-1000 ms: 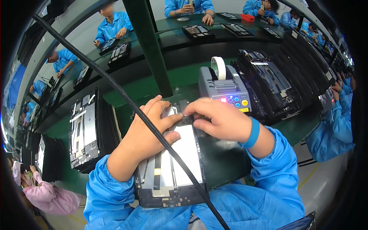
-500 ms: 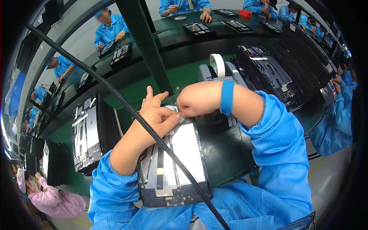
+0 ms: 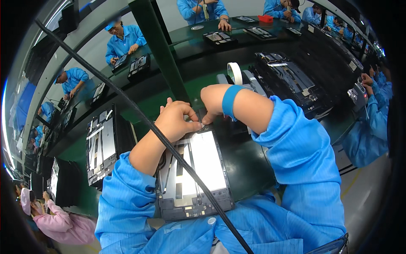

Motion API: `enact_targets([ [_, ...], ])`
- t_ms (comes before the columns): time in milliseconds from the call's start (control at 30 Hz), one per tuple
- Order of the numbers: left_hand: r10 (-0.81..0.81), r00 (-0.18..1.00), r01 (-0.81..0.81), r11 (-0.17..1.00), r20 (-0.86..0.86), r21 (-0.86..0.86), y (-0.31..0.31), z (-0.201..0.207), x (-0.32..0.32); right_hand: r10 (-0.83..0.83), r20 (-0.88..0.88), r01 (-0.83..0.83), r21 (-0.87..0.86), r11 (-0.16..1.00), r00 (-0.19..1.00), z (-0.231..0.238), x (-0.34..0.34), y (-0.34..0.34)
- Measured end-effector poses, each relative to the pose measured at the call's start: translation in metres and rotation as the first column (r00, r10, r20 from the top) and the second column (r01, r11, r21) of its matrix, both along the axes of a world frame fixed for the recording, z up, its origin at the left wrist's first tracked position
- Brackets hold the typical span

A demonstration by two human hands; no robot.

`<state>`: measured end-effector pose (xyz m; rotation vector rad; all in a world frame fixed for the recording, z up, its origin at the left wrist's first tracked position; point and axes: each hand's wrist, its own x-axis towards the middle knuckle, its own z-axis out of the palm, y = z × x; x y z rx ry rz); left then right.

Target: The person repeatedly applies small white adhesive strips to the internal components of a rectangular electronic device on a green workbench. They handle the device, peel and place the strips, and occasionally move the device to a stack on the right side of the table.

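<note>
An opened tablet (image 3: 213, 163) with bare inner parts lies in front of me, its near edge close to my body. At its far edge my left hand (image 3: 176, 122) bends inward, thumb and forefinger pinched together. Close against those fingertips is my right hand (image 3: 215, 103), wearing a blue wristband (image 3: 230, 101) and also pinched, with its fingers pointing down. Whatever lies between the fingertips is too small and covered to make out. A black braided cable (image 3: 139, 113) crosses the view in front of my left wrist and the tablet.
To the left stands a stack of opened tablets (image 3: 101, 144); another stack (image 3: 292, 76) is at the right. A tape dispenser with a white roll (image 3: 234, 73) sits beyond my right hand. A green post (image 3: 163, 46) rises behind. Co-workers in blue sit across the bench (image 3: 249, 186).
The whole view has shifted slightly. My left hand's fingers are more curled, and the right forearm has swung a little left. Both hands stay at the tablet's far edge.
</note>
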<state>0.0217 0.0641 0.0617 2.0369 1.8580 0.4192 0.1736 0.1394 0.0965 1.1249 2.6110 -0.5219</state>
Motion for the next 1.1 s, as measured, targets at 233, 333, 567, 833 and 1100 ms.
enact_targets([
  [233, -0.013, 0.991, -0.039, 0.92, 0.131, 0.389, -0.086, 0.006, -0.019, -0.143, -0.633, 0.235, 0.064, 0.97, 0.76, -0.037, 0.048, -0.088],
  [333, 0.03, 0.958, -0.107, 0.96, 0.286, 0.257, -0.167, -0.031, -0.048, -0.06, -0.799, 0.176, 0.058, 0.983, 0.598, -0.088, 0.075, -0.143],
  [567, -0.176, 0.855, 0.053, 0.965, 0.487, 0.256, -0.218, -0.051, -0.042, -0.216, -0.846, -0.096, -0.298, 0.95, 0.487, -0.105, 0.058, -0.175],
  [833, -0.166, 0.752, -0.264, 0.812, 0.638, 0.521, -0.214, 0.022, -0.124, -0.01, -0.924, -0.364, -0.161, 0.917, 0.382, -0.028, -0.078, -0.12],
  [1100, 0.106, 0.642, -0.544, 0.761, 0.759, 0.354, -0.199, -0.024, -0.25, -0.078, -0.862, -0.408, -0.315, 0.857, 0.501, -0.063, -0.216, -0.082],
])
